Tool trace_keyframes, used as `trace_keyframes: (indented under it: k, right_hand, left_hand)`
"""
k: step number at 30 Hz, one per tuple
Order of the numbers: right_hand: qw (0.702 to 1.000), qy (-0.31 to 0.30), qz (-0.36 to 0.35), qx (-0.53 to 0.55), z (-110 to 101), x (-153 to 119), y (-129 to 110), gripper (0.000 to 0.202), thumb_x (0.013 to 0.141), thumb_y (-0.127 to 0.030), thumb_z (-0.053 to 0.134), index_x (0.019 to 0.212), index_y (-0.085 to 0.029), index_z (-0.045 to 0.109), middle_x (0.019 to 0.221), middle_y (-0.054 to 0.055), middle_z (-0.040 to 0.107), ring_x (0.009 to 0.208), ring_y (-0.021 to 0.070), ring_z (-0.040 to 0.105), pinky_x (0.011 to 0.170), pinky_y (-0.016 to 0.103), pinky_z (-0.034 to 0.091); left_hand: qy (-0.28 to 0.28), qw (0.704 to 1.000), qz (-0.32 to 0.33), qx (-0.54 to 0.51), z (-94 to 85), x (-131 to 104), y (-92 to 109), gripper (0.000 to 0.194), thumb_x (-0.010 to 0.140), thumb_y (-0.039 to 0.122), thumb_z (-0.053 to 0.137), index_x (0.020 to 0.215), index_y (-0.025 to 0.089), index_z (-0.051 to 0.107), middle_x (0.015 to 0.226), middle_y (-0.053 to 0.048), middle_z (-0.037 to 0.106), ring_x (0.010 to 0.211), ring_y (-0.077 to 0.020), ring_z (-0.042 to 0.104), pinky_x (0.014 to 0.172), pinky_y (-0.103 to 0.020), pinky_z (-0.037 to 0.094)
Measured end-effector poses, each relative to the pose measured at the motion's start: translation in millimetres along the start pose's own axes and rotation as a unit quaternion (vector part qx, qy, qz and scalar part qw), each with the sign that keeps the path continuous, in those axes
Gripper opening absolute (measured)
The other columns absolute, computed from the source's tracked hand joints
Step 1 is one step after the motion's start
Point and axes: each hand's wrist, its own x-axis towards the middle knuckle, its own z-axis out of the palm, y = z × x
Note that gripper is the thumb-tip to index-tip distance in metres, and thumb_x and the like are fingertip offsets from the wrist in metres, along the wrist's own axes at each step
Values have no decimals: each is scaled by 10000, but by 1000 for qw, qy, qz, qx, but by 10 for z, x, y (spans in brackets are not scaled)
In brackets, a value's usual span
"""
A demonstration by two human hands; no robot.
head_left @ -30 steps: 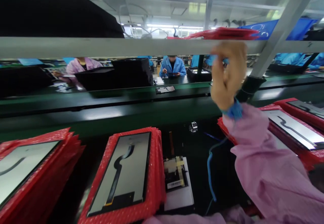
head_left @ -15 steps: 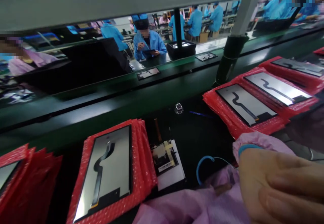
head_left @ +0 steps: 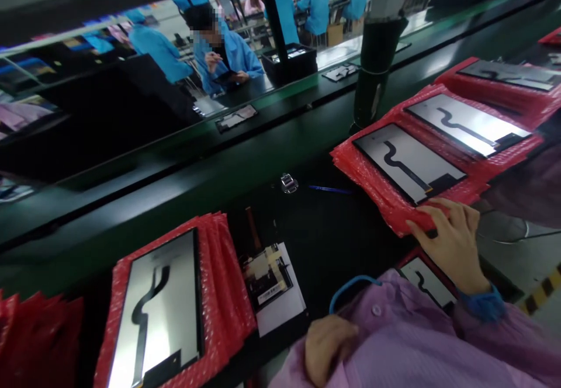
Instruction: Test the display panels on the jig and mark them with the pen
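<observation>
My right hand [head_left: 456, 242] reaches to the near edge of a red bubble-wrap stack [head_left: 397, 215], fingers apart and fingertips against it. On that stack lies a display panel [head_left: 398, 172], silvery back up, with a dark curved ribbon cable. Below my right wrist another display panel [head_left: 427, 280] is partly covered by the hand and sleeve. At the bottom, my left hand [head_left: 326, 344] is closed against the purple smock [head_left: 403, 341]; whatever its fingers hold, if anything, is hidden. A blue loop of cord [head_left: 353, 286] lies beside the smock.
Left of centre, another display panel [head_left: 162, 294] tops a red bubble-wrap pile [head_left: 223, 294]. Beside it is a small circuit part [head_left: 267, 277] on a white sheet [head_left: 284, 312]. A blue pen-like stick [head_left: 331, 189] lies further back. Across the green line [head_left: 245, 154] sits a person in blue [head_left: 236, 55].
My right hand, large and close with bunched fingers before, is now spread at the red stack on the right. My left hand now shows at the bottom. The view has shifted.
</observation>
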Motion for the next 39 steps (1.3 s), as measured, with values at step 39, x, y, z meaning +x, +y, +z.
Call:
trace_keyframes:
  k: [39]
  right_hand:
    - [908,-415,-51,29,959,1292,-1197,381,945,-27,353,1196,-35,640,1236,234,620,1171,299,591,845,344,563]
  left_hand:
    - [264,741,-558,-264,261,327,-177,721,438,527,978,977,159,670,893,-35,734,819,-196,689,842,-354,571]
